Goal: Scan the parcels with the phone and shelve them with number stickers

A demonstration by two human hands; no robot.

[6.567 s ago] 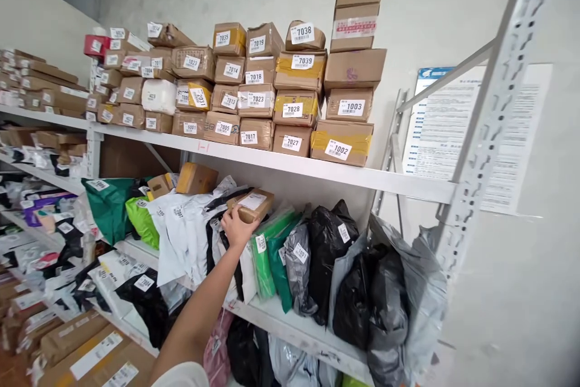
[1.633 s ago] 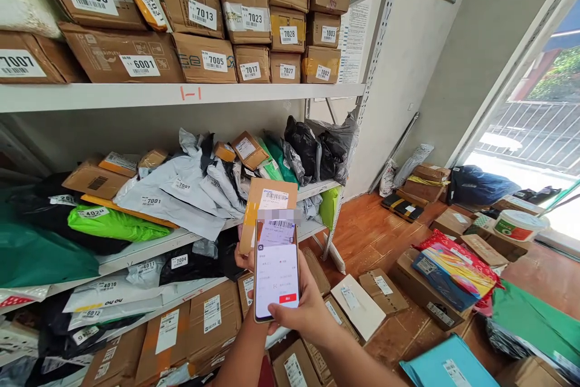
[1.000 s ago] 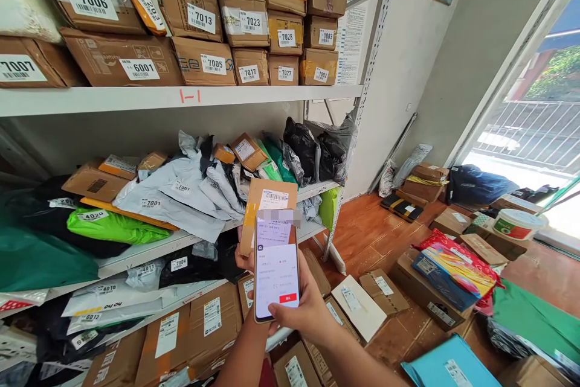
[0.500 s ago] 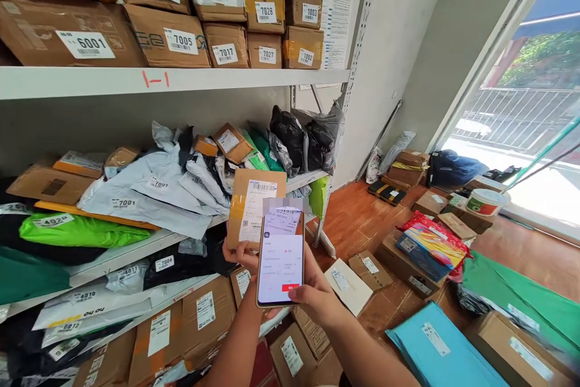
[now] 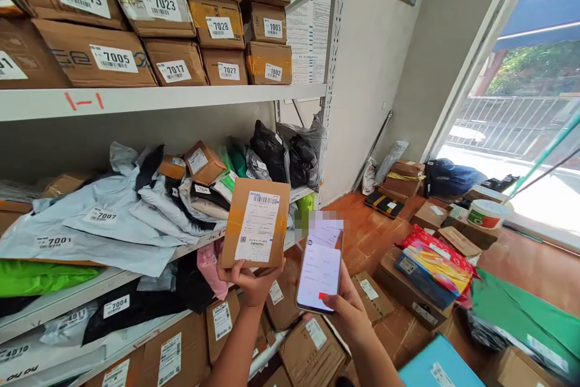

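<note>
The white shelving (image 5: 203, 97) stood ahead and to my left, numbered cartons (image 5: 217, 8) stacked on its upper board and bagged parcels (image 5: 113, 233) heaped on the level below. A brown box (image 5: 235, 221) was up in front of those bags, tilted slightly, with my left hand (image 5: 254, 283) clamped on its lower edge. Just right of the box, and apart from it, I had my right hand (image 5: 351, 308) closed around a phone (image 5: 317, 272). The box's white label (image 5: 258, 227) faced me; on the phone's screen, my thumb lay at a red button (image 5: 322, 296).
</note>
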